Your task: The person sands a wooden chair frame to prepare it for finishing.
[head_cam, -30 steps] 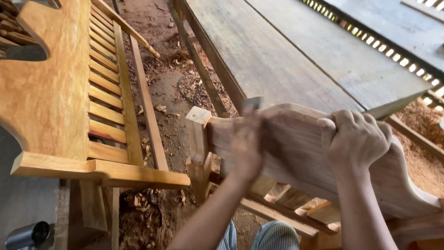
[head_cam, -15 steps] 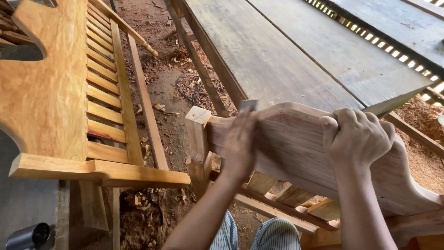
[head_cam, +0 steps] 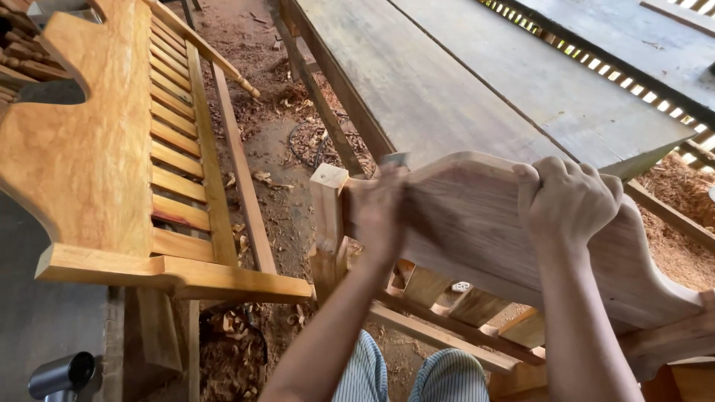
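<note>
Two hands on a carved wooden panel [head_cam: 477, 231], which stands on edge on an unfinished bench frame.
Right hand [head_cam: 570, 197] curls closed over the panel's top edge; left hand [head_cam: 380, 212] (blurred) presses a small metal blade [head_cam: 395, 158] against its face, beside the corner post [head_cam: 328, 223].

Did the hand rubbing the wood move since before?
Yes. The left hand, blurred, sits slightly further left on the curved wooden panel, nearer the square post.
</note>
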